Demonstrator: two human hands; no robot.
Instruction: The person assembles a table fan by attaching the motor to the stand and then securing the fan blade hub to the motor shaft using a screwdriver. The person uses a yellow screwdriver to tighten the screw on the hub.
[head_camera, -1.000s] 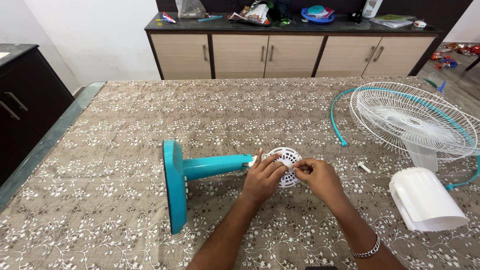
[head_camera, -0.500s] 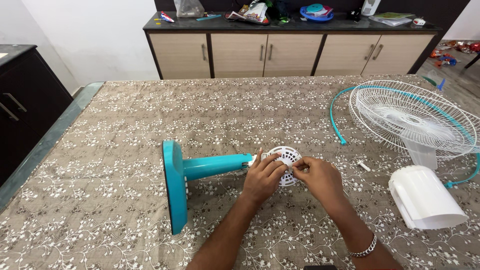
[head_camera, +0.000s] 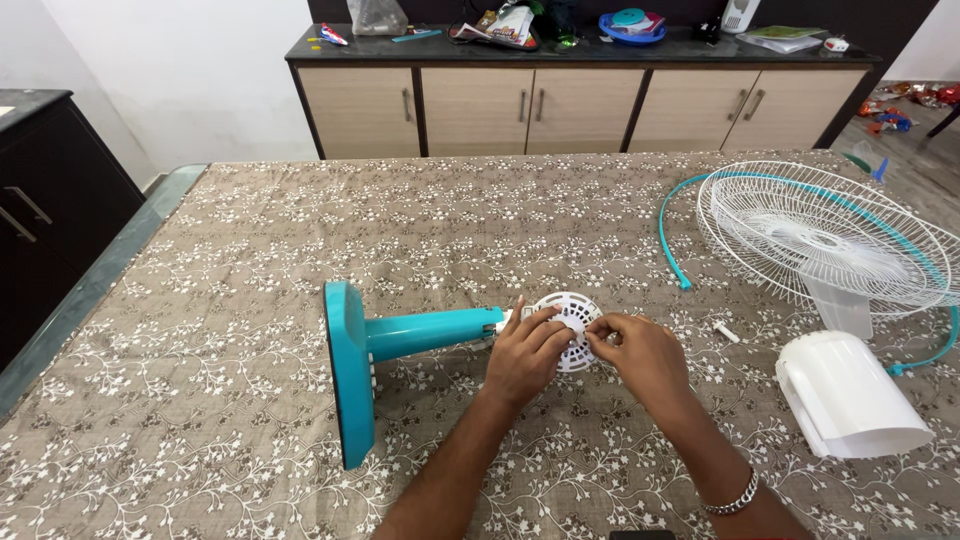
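- Head view: teal fan stand (head_camera: 400, 350) lies on its side on the table (head_camera: 250, 250), long axis left-right, base leftward.
- My left hand (head_camera: 528, 352) and right hand (head_camera: 640, 355) sit close together, both gripping the white vented motor disc (head_camera: 572, 318) at the stand's right end.

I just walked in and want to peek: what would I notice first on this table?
First, the bright teal fan stand lying on its side in the middle of the flowery tablecloth. At its end, the left hand and right hand both touch a small round white vented part. At the far right sit a white wire fan guard and a white plastic cover.
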